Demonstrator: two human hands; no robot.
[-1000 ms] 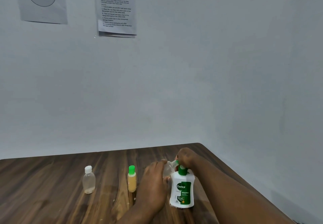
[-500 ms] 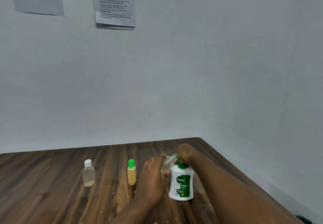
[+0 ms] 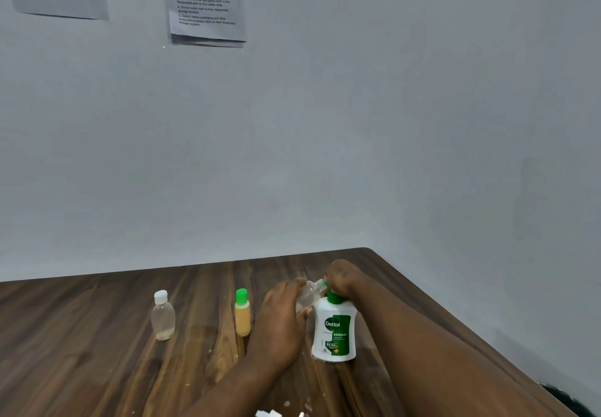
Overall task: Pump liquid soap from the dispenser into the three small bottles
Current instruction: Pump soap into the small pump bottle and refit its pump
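table lower frame | dispenser upright, lower centre-right | right hand clenched over its pump | left hand grasping clear bottle, tilted, mouth up-right at nozzle | two capped bottles standing left

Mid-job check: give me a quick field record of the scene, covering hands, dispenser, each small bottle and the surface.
left hand: holds a clear small bottle, tilted, its mouth at the pump
right hand: on top of the pump head
dispenser: white and green, upright on the table, in front of the right forearm
white-capped bottle: upright, capped, mostly clear, a little liquid at the bottom
green-capped bottle: upright, capped, yellowish liquid nearly to the neck
table: dark wood, white bits near the front edge
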